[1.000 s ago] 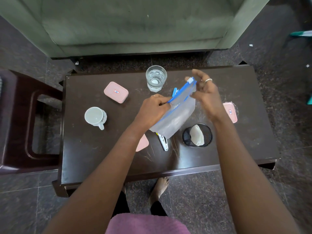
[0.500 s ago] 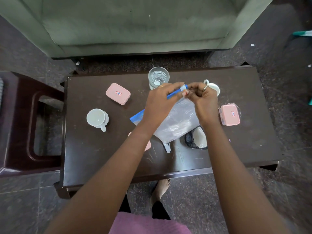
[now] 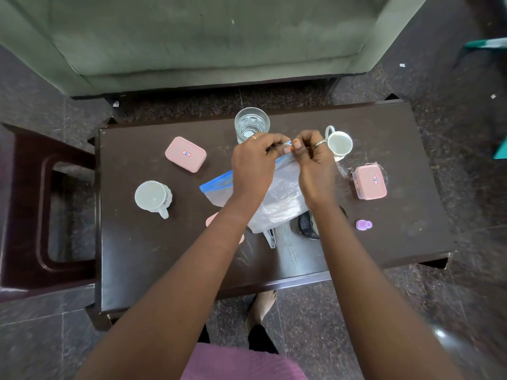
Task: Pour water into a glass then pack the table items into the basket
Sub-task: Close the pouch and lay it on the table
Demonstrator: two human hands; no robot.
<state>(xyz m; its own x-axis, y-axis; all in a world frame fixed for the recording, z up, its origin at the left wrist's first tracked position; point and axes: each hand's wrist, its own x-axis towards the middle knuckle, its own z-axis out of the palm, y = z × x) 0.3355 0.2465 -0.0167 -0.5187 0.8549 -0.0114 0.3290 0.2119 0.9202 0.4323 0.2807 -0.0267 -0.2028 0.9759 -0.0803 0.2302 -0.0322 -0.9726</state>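
I hold a clear zip bag with a blue seal strip above the middle of the dark table. My left hand and my right hand both pinch its top corner, fingertips almost touching. A glass of water stands just beyond my hands. A black mesh basket sits under my right wrist, mostly hidden. Two pink boxes, two pale mugs and a small purple item lie around.
Under the bag lie a white clip-like item and a pink piece, both partly hidden. A green sofa stands beyond the table. A dark wooden chair is at the left. My foot shows below the table edge.
The bag has swung from tilted upright to lying flatter over the table. My hands have come together at its top corner. The mug and purple item on the right have come into sight.
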